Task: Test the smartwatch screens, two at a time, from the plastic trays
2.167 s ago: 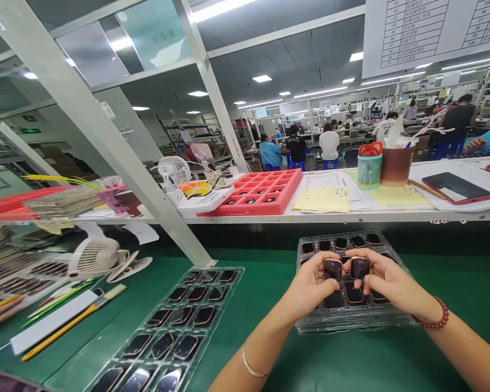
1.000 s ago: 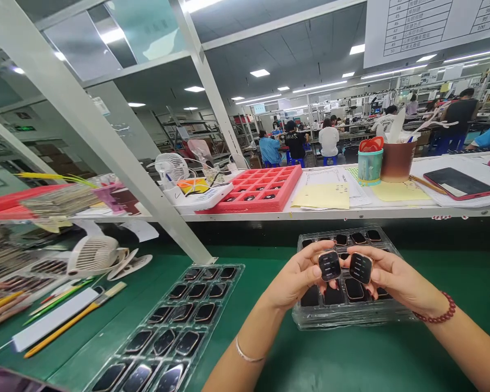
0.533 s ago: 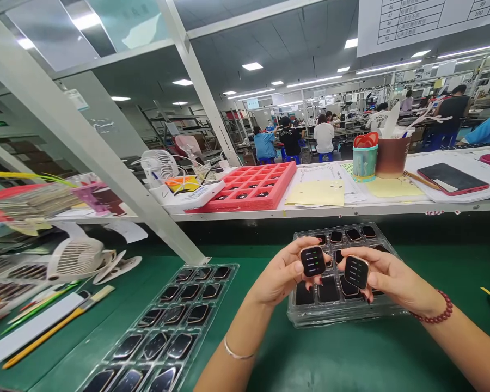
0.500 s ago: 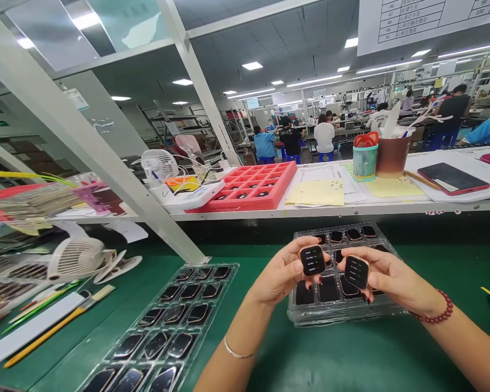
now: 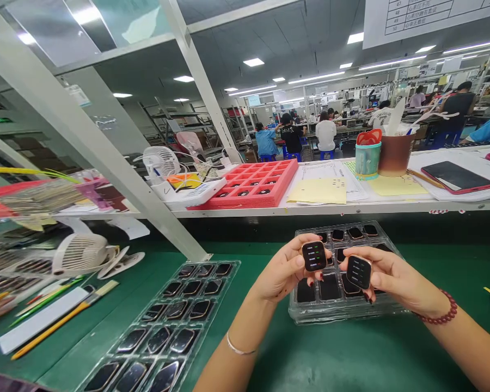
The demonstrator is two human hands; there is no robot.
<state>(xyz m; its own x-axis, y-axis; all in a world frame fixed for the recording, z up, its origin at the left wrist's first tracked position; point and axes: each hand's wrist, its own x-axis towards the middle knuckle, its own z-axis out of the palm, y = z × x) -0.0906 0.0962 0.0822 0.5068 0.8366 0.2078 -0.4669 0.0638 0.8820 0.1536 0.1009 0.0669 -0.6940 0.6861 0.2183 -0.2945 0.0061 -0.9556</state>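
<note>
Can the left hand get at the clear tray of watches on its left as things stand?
Probably yes: only green mat lies between the left hand and that clear tray. It holds a watch, though, so it would likely set that down first.

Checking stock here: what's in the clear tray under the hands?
The tray holds watches in its pockets; the left hand, holding a watch, and the right hand, holding another, hide the pockets beneath them.
</note>
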